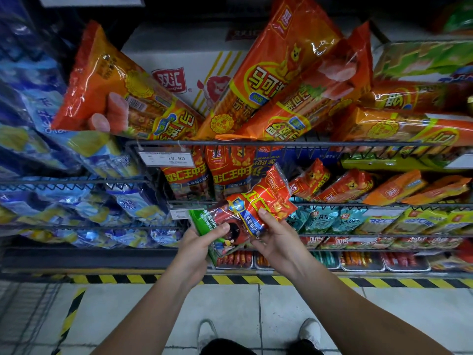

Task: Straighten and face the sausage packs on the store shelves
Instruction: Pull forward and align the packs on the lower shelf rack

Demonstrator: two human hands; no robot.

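I hold a red sausage pack (pixel 261 201) tilted in the air in front of the middle shelves. My right hand (pixel 277 239) grips its lower end, thumb and fingers curled onto it. My left hand (pixel 195 248) clasps a green-edged pack (pixel 202 222) lying against and partly under the red one, thumb pressed on top. Just behind, upright red packs (pixel 225 172) stand inside the wire rail (pixel 256 144). A price tag (pixel 167 159) reading 19.90 hangs from that rail. Above it, long orange packs (pixel 276 62) lean crookedly. Blue packs (pixel 38 103) fill the shelves to the left.
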